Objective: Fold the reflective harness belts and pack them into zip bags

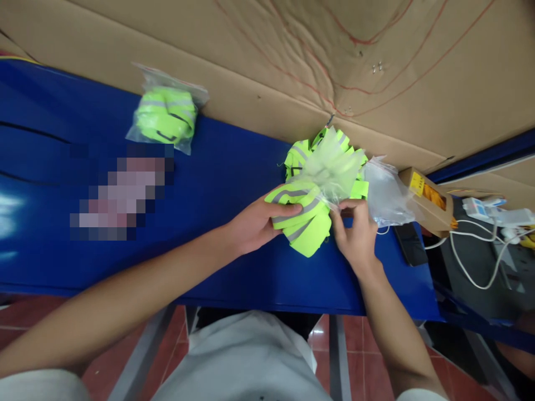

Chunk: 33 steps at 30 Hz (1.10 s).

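Together, the left hand [254,223] clamps a folded yellow vest [303,220] flat on the blue table [217,178] while the right hand [355,231] pinches a clear bag [332,167] at its mouth, seemingly to hold it open.

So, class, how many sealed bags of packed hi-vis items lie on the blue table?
1: the sealed bag lies at the table's far left; others may be hidden.

Both forearms reach forward, left hand [253,223] and right hand [355,234] curled, fingers pinching.
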{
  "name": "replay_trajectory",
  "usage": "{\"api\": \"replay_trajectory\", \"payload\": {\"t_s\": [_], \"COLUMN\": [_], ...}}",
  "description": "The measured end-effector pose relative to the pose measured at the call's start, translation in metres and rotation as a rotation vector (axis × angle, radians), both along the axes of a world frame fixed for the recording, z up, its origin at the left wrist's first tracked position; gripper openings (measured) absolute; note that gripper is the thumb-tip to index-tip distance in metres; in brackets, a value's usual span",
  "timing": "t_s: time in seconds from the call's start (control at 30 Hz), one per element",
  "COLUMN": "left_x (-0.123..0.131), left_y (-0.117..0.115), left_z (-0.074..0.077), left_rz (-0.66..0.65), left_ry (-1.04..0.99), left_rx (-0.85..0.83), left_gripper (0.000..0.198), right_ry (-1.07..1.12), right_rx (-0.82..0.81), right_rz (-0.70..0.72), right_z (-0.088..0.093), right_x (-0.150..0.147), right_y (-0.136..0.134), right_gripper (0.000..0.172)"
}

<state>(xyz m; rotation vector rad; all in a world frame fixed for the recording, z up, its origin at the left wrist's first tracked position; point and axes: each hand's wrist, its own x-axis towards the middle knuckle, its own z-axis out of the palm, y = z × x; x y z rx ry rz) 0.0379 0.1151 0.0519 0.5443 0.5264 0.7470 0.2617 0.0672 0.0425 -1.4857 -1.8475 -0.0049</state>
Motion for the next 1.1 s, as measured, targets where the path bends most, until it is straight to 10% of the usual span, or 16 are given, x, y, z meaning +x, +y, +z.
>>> {"api": "replay_trajectory", "payload": {"t_s": [0.3,0.53,0.77,0.93,1.1], "left_x": [-0.005,0.000,0.000,-0.005,0.004], "left_y": [0.007,-0.002,-0.009,-0.005,-0.009], "left_z": [0.001,0.000,-0.001,-0.004,-0.004], "left_rz": [0.072,0.155,0.256,0.043,0.231], "left_ry": [-0.005,0.049,0.314,0.172,0.345], "left_rx": [0.090,0.205,0.580,0.466,0.517], "left_gripper": [0.055,0.056,0.062,0.072,0.057], "right_ry": [0.474,0.972,1.100,1.041,0.983], "right_rx": [-0.321,-0.888,-0.756,-0.647,-0.659], "right_rz": [0.212,0.419,0.203,0.172,0.215], "right_z": [0.004,-0.005,-0.003,0.002,0.001], "right_x": [0.002,-0.015,-0.038,-0.031,-0.025], "right_y": [0.006,-0.008,-0.010,-0.005,-0.007], "right_gripper": [0.012,0.073,0.059,0.058,0.051]}}
